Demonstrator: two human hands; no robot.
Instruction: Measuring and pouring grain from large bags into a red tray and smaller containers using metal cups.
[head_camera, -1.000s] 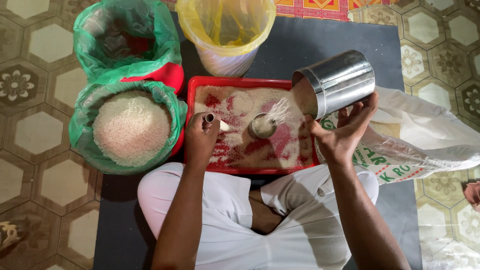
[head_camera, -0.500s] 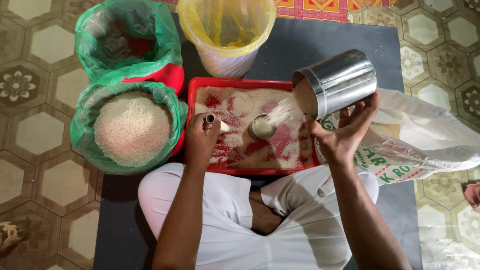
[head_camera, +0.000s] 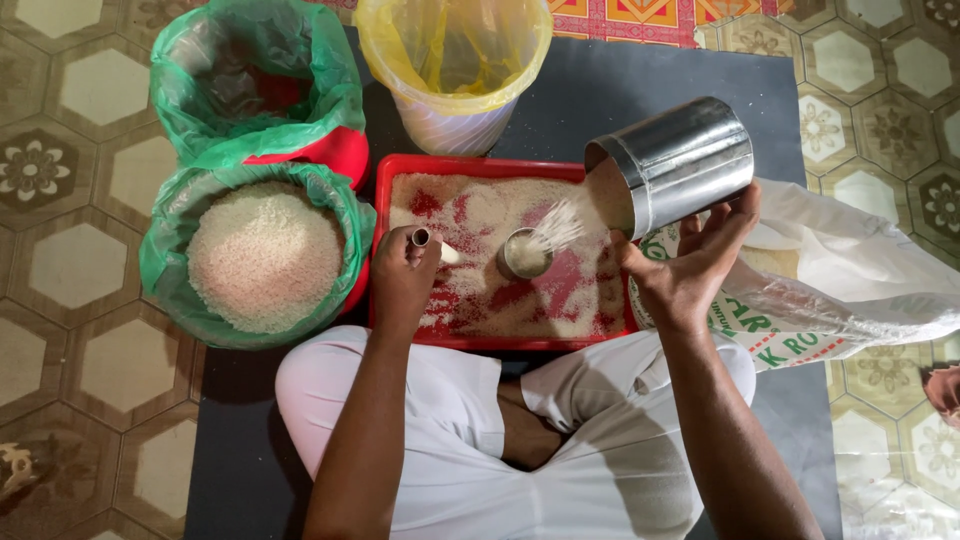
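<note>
Pouring is under way, I judge; next calls for righting the can once the cup fills. The tray (head_camera: 480, 168) lies on the floor mat. Right hand (head_camera: 690, 270), grip clamped on the can (head_camera: 680, 160), tilts its long axis, mouth down-left, streaming rice into the cup (head_camera: 525, 253), mid-tray, by its handle (head_camera: 422, 238), clenched in the left hand (head_camera: 400, 280).

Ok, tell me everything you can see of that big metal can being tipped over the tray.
The metal can is a shiny, silvery cylinder with a rolled rim, tilted on its side, mouth facing left and down. The right hand cradles it from below, thumb and fingers against its wall. Rice streams from its mouth into a small metal cup standing in the red tray. The can hangs above the tray's right edge, touching nothing but the hand.
</note>
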